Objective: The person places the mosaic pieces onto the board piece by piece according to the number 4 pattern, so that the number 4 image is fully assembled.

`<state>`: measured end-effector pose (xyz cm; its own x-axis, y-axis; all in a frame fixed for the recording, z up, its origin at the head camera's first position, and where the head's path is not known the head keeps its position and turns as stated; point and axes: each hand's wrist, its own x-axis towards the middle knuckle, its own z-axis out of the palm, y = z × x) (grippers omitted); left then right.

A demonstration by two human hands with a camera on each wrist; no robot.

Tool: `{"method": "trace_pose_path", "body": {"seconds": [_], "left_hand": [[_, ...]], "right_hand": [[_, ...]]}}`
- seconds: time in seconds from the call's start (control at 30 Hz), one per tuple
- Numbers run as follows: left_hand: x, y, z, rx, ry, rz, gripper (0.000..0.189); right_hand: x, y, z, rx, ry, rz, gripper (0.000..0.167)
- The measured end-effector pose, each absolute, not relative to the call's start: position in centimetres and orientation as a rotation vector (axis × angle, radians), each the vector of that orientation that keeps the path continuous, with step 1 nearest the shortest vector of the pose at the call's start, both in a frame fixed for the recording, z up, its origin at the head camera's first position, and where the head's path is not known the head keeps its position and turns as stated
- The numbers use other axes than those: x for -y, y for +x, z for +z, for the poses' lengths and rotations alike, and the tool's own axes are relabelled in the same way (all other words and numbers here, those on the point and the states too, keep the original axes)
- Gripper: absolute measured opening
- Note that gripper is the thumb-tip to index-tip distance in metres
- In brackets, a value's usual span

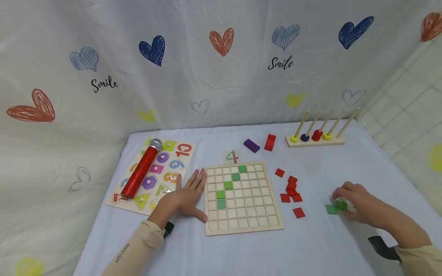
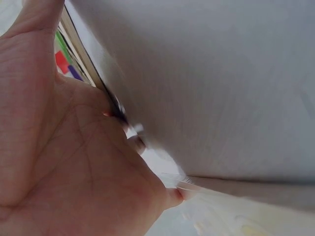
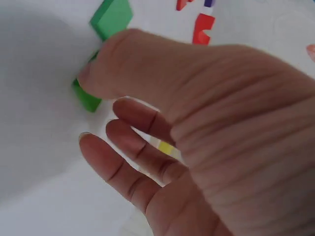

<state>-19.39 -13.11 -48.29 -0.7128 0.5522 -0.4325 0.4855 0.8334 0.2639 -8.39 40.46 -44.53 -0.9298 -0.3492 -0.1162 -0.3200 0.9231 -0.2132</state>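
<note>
My left hand (image 1: 188,196) lies with spread, straight fingers against the left edge of a wooden grid board (image 1: 244,232); its palm fills much of the left wrist view. Several green tiles form a diagonal on the board, the top one (image 1: 243,168) near the upper edge and the lowest tile (image 1: 221,204) at the left. Farther right, my right hand (image 1: 362,203) pinches a green square tile (image 1: 342,205) low over the table, thumb tip on it in the right wrist view. A second green tile (image 3: 114,18) lies beside it on the cloth.
Loose red tiles (image 1: 299,212) lie right of the board. A small pattern card (image 1: 232,156), a purple block (image 1: 251,145) and a red block (image 1: 270,142) are behind it. A peg stand (image 1: 315,142) stands back right; a red microphone (image 1: 143,170) lies on a number puzzle (image 1: 129,207) at left.
</note>
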Motion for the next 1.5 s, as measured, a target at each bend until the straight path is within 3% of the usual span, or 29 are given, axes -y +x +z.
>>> {"method": "trace_pose_path", "body": {"seconds": [0.17, 0.43, 1.5], "left_hand": [[13.1, -19.4, -47.5, -2.502, 0.748, 0.174, 0.156], [12.9, -20.0, -48.1, -2.494, 0.722, 0.143, 0.156], [13.0, -19.7, -48.6, -2.488, 0.706, 0.148, 0.158]], "right_hand": [[-41.1, -8.6, -45.3, -2.959, -0.642, -0.357, 0.039], [-40.5, -9.0, -44.7, -2.842, -0.503, -0.42, 0.032], [-28.6, -12.1, -42.1, -2.731, -0.868, -0.529, 0.032]]}}
